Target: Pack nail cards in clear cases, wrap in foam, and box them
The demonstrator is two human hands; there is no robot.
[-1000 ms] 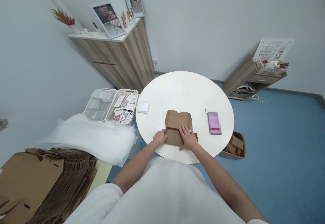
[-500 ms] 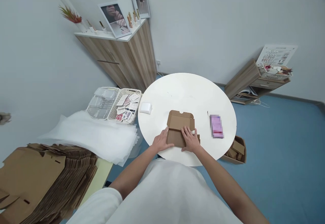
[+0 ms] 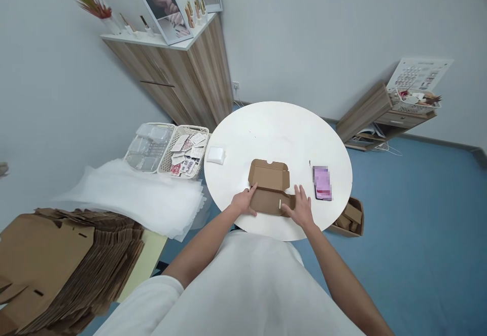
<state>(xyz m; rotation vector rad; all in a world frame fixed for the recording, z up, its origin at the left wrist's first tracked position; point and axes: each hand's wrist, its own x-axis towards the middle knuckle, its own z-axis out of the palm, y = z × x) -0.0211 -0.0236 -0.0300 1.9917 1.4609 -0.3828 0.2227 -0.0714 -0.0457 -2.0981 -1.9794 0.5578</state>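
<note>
Brown cardboard box [image 3: 268, 176] lies unfolded, lid toward the far side, on the near half of the round white surface [image 3: 281, 128]. Left hand [image 3: 243, 201] is at its left edge, fingers spread, right hand [image 3: 302, 210] at its right end, fingers open too. From here I see a white packet [image 3: 216, 155] farther left, a blurred purple item [image 3: 322, 183] right.

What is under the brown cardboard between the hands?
The cardboard lies on the white round table, whose surface shows around it; anything else directly beneath is covered and can't be seen.
</note>
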